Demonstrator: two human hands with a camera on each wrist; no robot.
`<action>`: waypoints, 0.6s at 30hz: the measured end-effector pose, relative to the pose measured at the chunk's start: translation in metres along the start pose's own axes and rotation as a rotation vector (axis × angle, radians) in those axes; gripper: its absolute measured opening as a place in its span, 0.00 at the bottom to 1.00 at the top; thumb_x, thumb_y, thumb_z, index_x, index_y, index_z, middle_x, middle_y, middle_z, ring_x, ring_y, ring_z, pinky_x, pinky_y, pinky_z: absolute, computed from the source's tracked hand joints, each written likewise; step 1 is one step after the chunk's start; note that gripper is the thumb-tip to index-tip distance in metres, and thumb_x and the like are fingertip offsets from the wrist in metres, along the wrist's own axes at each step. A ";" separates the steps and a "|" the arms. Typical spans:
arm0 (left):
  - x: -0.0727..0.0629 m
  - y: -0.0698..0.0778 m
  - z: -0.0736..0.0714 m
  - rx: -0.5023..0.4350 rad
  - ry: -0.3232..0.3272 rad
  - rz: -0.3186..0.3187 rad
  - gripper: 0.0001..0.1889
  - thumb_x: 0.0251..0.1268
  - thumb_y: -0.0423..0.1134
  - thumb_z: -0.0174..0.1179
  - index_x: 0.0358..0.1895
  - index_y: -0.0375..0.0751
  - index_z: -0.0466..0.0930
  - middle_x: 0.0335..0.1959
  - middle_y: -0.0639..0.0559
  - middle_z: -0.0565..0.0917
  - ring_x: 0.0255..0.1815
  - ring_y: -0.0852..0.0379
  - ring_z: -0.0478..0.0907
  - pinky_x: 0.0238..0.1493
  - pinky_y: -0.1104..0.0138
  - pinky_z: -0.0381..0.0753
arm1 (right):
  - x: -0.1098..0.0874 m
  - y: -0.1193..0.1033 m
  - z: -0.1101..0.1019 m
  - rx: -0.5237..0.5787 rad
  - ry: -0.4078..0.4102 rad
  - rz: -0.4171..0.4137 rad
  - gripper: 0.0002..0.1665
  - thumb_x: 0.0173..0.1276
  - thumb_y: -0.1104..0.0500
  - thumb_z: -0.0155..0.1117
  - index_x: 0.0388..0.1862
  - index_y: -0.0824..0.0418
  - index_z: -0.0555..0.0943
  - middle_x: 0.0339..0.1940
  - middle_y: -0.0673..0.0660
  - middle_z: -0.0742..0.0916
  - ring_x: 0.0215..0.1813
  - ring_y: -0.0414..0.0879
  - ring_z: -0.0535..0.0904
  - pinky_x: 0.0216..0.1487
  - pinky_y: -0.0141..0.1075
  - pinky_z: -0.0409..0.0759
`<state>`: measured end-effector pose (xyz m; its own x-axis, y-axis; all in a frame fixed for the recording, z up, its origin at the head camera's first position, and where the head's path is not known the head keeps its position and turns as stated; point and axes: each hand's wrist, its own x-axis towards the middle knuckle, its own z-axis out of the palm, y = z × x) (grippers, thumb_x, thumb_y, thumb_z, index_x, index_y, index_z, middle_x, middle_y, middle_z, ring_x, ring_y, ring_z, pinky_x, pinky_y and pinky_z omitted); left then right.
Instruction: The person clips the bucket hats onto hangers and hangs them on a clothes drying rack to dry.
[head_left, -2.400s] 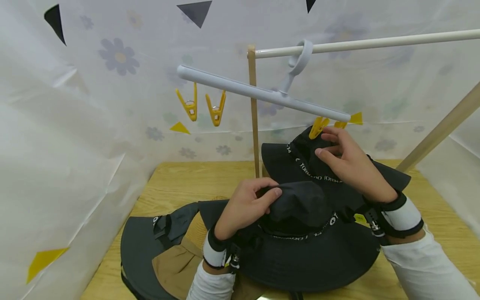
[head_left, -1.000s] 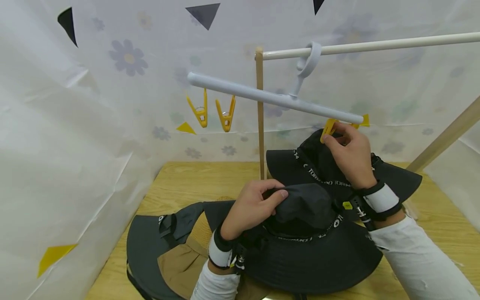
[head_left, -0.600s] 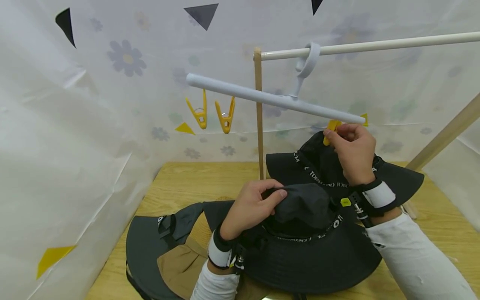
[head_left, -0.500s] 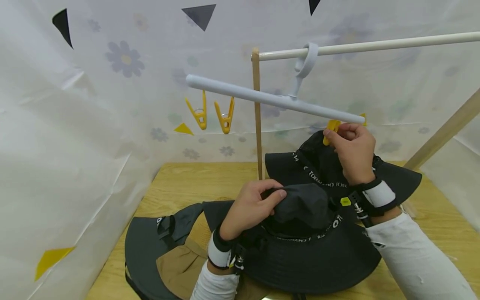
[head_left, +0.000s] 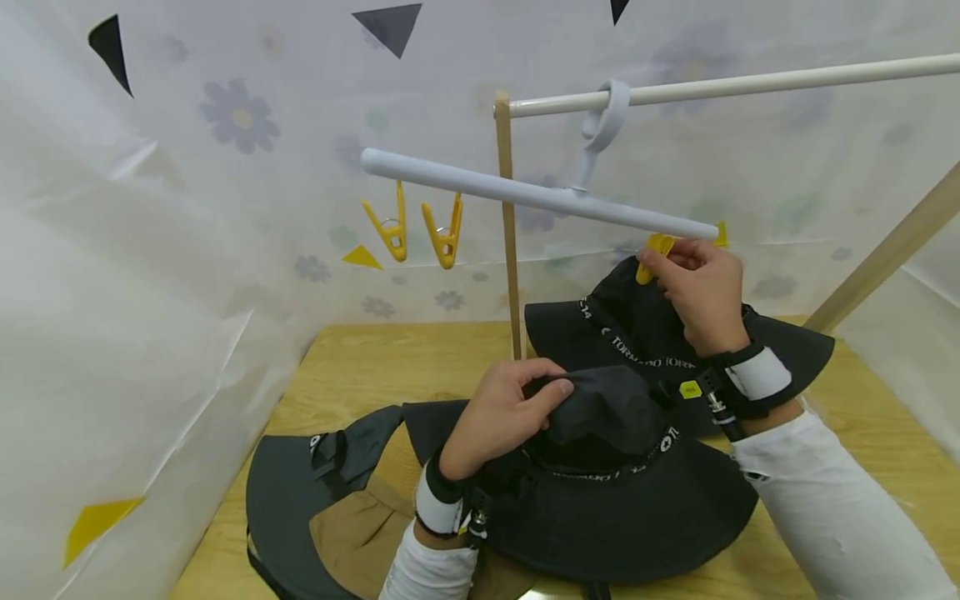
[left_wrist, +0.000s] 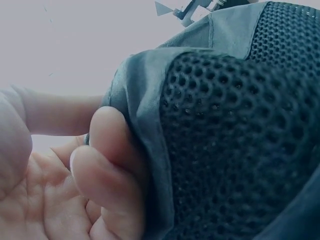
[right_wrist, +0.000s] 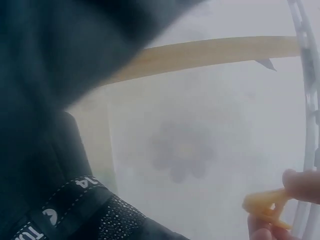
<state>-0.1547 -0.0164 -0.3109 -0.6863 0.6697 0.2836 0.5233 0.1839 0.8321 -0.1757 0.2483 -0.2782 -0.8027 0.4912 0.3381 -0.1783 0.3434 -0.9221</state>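
Front blk wide-brim hat [head_left: 622, 500], white-lettered band, crown up, L grip [head_left: 504, 417] pinching crown's L edge. Rear blk hat [head_left: 637, 321], similar band, crown up behind it, brim sloping down at R. Yel. clip [head_left: 649, 265], tilted, pinched in R grip [head_left: 703, 292] at rear crown; can't tell if biting cloth.

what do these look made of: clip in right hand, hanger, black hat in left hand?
Yellow clip: likely smooth moulded plastic, going by the even colour. Hanger: probably plastic, smooth and pale with low sheen. Black hat: matte fabric, likely synthetic; crown creases softly, and the left wrist view shows open-holed mesh.
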 end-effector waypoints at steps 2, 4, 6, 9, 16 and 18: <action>-0.001 0.000 0.000 0.001 0.000 -0.002 0.07 0.73 0.37 0.57 0.44 0.42 0.85 0.21 0.45 0.80 0.16 0.67 0.73 0.23 0.71 0.75 | 0.000 -0.001 0.002 0.010 0.007 0.005 0.19 0.67 0.52 0.69 0.50 0.61 0.79 0.27 0.31 0.82 0.26 0.30 0.77 0.28 0.21 0.75; -0.001 0.001 0.001 0.001 0.001 -0.005 0.07 0.73 0.37 0.57 0.43 0.43 0.85 0.21 0.46 0.80 0.16 0.67 0.73 0.23 0.71 0.76 | 0.000 -0.001 0.002 0.022 0.026 0.008 0.14 0.66 0.53 0.69 0.47 0.57 0.80 0.27 0.32 0.83 0.25 0.31 0.77 0.28 0.21 0.75; -0.001 0.002 0.001 0.003 0.001 -0.005 0.07 0.73 0.38 0.57 0.43 0.44 0.85 0.22 0.46 0.80 0.17 0.66 0.73 0.23 0.71 0.76 | 0.001 -0.002 0.002 0.036 0.050 0.010 0.12 0.66 0.53 0.70 0.44 0.54 0.79 0.26 0.33 0.83 0.24 0.31 0.77 0.28 0.21 0.75; 0.000 0.004 0.001 0.005 -0.002 -0.004 0.07 0.73 0.39 0.57 0.43 0.44 0.85 0.22 0.47 0.81 0.17 0.65 0.74 0.24 0.71 0.76 | 0.002 -0.004 0.000 0.042 0.088 -0.003 0.14 0.64 0.53 0.71 0.46 0.56 0.80 0.26 0.33 0.82 0.23 0.30 0.76 0.27 0.21 0.74; -0.002 0.006 0.003 0.003 -0.027 -0.011 0.08 0.74 0.39 0.56 0.44 0.45 0.85 0.25 0.47 0.82 0.17 0.65 0.74 0.24 0.70 0.76 | 0.003 -0.004 -0.002 0.046 0.176 -0.048 0.18 0.63 0.52 0.72 0.47 0.61 0.82 0.25 0.35 0.82 0.24 0.30 0.76 0.29 0.21 0.75; -0.002 0.005 0.004 0.010 -0.037 -0.011 0.08 0.74 0.39 0.57 0.44 0.44 0.85 0.27 0.47 0.82 0.17 0.65 0.74 0.24 0.71 0.76 | 0.004 -0.005 -0.003 0.054 0.185 -0.055 0.17 0.64 0.52 0.72 0.46 0.61 0.83 0.25 0.35 0.82 0.24 0.31 0.77 0.29 0.21 0.76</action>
<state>-0.1481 -0.0141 -0.3092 -0.6731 0.6935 0.2568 0.5211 0.1984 0.8301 -0.1766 0.2507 -0.2722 -0.6739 0.6130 0.4125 -0.2534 0.3327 -0.9084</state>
